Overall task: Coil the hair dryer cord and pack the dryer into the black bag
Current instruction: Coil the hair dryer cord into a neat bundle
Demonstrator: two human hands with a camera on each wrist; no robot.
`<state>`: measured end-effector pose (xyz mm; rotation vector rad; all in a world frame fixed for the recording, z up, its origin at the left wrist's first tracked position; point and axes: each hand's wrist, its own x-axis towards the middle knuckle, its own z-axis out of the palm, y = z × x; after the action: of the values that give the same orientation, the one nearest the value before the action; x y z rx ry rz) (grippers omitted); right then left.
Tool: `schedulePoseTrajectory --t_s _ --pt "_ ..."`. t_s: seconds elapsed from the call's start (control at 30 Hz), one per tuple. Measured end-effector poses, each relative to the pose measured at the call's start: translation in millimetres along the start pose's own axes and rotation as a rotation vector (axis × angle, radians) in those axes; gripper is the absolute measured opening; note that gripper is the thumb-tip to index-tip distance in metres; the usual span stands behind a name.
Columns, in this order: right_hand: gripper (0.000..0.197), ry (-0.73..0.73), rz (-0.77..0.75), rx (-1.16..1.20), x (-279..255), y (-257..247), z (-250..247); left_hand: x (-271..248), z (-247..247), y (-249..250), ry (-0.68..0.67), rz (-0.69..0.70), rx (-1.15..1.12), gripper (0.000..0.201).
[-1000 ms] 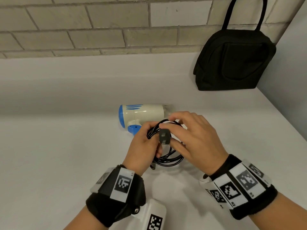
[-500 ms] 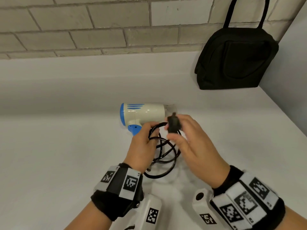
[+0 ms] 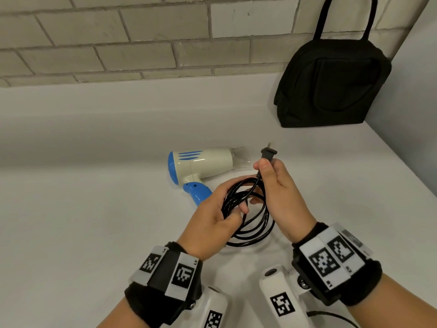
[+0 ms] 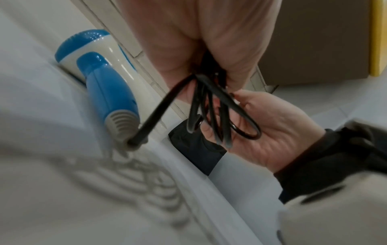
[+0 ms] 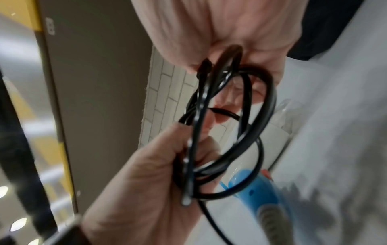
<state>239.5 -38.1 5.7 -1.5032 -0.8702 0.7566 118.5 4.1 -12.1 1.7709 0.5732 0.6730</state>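
Hair dryer [image 3: 203,165] lies on side on white counter [image 3: 82,221], blue handle toward hands. Left hand [image 3: 210,223], just in front of dryer handle, fingers curled round bundle of cord [image 3: 248,209] loops. Right hand [image 3: 281,197], just right of dryer nozzle, pinches cord below plug [image 3: 268,153], plug prongs up. Black bag [image 3: 331,79] upright against brick wall [image 3: 118,39], well behind and right of dryer; whether open or closed, cannot tell.

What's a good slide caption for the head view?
Left hand grips the coiled cord, right hand lifts the plug; dryer and bag wait.
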Motion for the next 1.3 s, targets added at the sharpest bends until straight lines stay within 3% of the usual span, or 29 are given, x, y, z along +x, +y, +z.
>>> schedulePoseTrajectory --t_s 0.13,0.23,0.3,0.47,0.6,0.77,0.9,1.07,1.3 --pt "0.022 -0.028 -0.124 -0.190 1.1 0.5 -1.0 -0.7 1.3 3.6 0.065 -0.019 -0.094 0.053" --pt "0.020 -0.063 -0.051 -0.103 2.1 -2.6 -0.1 2.0 3.1 2.3 0.168 -0.020 -0.114 0.046" --pt "0.019 -0.026 0.026 0.019 5.5 -3.1 0.1 5.3 1.6 -3.1 0.211 -0.091 -0.092 0.047" --pt "0.023 0.023 0.143 0.246 11.8 -1.6 0.0 5.9 -1.2 -9.8 0.141 -0.269 0.058 0.027" --pt "0.022 0.045 0.137 0.253 17.3 -5.3 1.2 4.7 -0.3 -10.5 0.070 -0.331 -0.157 0.031" --pt "0.016 0.109 -0.102 -0.069 23.1 -9.8 4.4 1.3 3.8 -8.5 0.112 -0.318 -0.486 0.037" --pt "0.017 0.113 -0.027 0.032 25.4 -12.0 2.4 1.0 -0.1 -9.4 0.113 -0.278 -0.612 0.037" --pt "0.019 0.097 0.051 0.158 24.8 -10.1 3.8 2.0 -1.4 -10.7 0.124 -0.250 -0.644 0.025" --pt "0.021 0.166 0.030 0.169 31.6 -11.2 -1.3 5.6 9.3 -10.3 0.244 -0.262 -0.468 0.009"
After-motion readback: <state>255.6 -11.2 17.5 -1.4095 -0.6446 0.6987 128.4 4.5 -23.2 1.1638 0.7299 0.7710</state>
